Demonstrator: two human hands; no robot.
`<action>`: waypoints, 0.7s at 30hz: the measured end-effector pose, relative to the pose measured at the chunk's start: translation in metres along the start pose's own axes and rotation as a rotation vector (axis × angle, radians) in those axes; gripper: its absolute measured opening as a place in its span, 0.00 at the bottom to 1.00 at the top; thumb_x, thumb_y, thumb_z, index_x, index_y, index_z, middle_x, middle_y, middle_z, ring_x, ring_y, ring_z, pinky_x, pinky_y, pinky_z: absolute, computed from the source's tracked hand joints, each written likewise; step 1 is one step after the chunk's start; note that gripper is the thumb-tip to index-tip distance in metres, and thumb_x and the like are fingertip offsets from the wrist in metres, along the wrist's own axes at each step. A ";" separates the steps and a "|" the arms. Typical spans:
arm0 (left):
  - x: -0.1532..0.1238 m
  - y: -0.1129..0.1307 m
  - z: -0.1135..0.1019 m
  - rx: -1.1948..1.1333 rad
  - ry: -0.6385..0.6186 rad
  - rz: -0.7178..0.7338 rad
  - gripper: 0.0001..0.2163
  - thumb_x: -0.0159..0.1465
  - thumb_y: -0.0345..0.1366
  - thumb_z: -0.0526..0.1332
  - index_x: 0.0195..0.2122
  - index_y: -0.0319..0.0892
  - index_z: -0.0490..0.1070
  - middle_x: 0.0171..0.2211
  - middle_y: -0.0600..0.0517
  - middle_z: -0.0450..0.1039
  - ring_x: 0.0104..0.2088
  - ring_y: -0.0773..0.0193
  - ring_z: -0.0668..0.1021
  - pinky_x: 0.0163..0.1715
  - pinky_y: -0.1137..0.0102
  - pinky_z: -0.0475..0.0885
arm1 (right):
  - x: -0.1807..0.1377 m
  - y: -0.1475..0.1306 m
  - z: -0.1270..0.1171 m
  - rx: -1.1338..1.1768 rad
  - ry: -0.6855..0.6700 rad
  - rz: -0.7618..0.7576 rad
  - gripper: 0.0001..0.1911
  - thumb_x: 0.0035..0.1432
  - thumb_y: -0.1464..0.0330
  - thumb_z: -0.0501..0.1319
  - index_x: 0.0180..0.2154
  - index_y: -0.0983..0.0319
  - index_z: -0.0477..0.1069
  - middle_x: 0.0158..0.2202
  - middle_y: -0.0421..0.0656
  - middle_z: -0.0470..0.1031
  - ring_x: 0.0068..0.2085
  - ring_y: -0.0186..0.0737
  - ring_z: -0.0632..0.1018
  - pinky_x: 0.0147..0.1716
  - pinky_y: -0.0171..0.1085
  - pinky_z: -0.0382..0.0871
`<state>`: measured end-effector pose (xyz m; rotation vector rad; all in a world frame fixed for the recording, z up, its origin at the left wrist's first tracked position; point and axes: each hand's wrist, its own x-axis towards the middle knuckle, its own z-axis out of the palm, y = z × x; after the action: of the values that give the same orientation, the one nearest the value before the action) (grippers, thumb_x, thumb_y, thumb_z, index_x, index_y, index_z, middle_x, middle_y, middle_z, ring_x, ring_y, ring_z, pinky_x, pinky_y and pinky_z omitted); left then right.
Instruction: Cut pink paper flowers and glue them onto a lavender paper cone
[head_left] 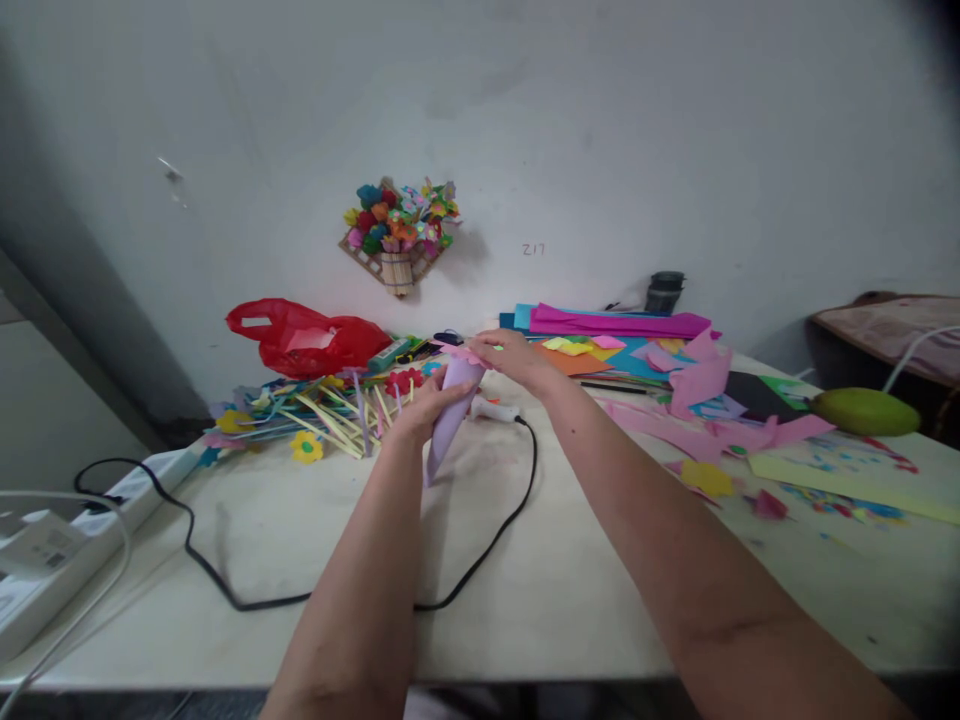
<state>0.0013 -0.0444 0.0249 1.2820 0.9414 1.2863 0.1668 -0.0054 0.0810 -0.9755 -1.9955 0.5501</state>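
My left hand (426, 405) is wrapped round a rolled lilac paper cone (448, 415), its narrow end pointing down toward the table. A pink paper flower (459, 353) sits at the cone's wide upper end. The fingers of my right hand (510, 357) are closed at the flower's right edge; the fingertips are partly hidden. Just behind the cone lies a white glue gun (496, 411) with a black cord (531, 470), resting on the table and partly covered by the cone and my left hand.
Left of my hands are paper flowers (307, 447), pale yellow strips (330, 420) and a red plastic bag (300, 340). A white power strip (142, 487) lies at the left edge. Coloured sheets (622, 322), pink scraps (701, 385) and a green mango-like object (866, 411) occupy the right.
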 end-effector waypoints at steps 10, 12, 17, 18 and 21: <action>0.001 -0.002 0.001 -0.013 -0.002 0.007 0.31 0.44 0.40 0.73 0.49 0.39 0.68 0.31 0.49 0.74 0.23 0.68 0.74 0.24 0.73 0.69 | 0.004 0.010 0.003 -0.190 0.067 -0.154 0.15 0.61 0.57 0.59 0.34 0.57 0.80 0.35 0.41 0.79 0.43 0.39 0.75 0.42 0.34 0.64; 0.001 -0.001 0.001 -0.020 -0.004 0.010 0.31 0.44 0.40 0.73 0.49 0.39 0.68 0.31 0.50 0.74 0.23 0.68 0.74 0.24 0.73 0.69 | 0.004 0.012 0.004 -0.277 0.108 -0.206 0.15 0.62 0.57 0.59 0.37 0.57 0.80 0.40 0.42 0.79 0.48 0.40 0.74 0.48 0.36 0.62; 0.000 0.000 0.003 -0.033 -0.016 0.012 0.28 0.45 0.40 0.73 0.47 0.40 0.68 0.31 0.50 0.73 0.24 0.68 0.74 0.25 0.73 0.69 | 0.002 0.014 0.007 -0.437 0.175 -0.275 0.20 0.64 0.53 0.56 0.44 0.58 0.79 0.48 0.45 0.78 0.54 0.43 0.69 0.54 0.41 0.55; -0.001 0.000 0.003 -0.032 -0.015 0.011 0.28 0.45 0.40 0.73 0.46 0.40 0.68 0.31 0.51 0.73 0.24 0.68 0.74 0.25 0.73 0.69 | 0.001 0.015 0.008 -0.468 0.183 -0.294 0.22 0.64 0.52 0.54 0.45 0.58 0.79 0.49 0.45 0.77 0.54 0.44 0.69 0.54 0.41 0.54; -0.001 0.001 0.004 -0.028 -0.010 0.006 0.27 0.45 0.41 0.73 0.45 0.40 0.68 0.30 0.52 0.72 0.23 0.69 0.73 0.24 0.73 0.69 | -0.001 0.014 0.008 -0.547 0.211 -0.351 0.27 0.65 0.50 0.50 0.48 0.60 0.77 0.51 0.47 0.75 0.54 0.46 0.68 0.53 0.42 0.54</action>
<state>0.0046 -0.0459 0.0261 1.2690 0.9098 1.2924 0.1663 0.0023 0.0662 -0.9146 -2.0954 -0.2978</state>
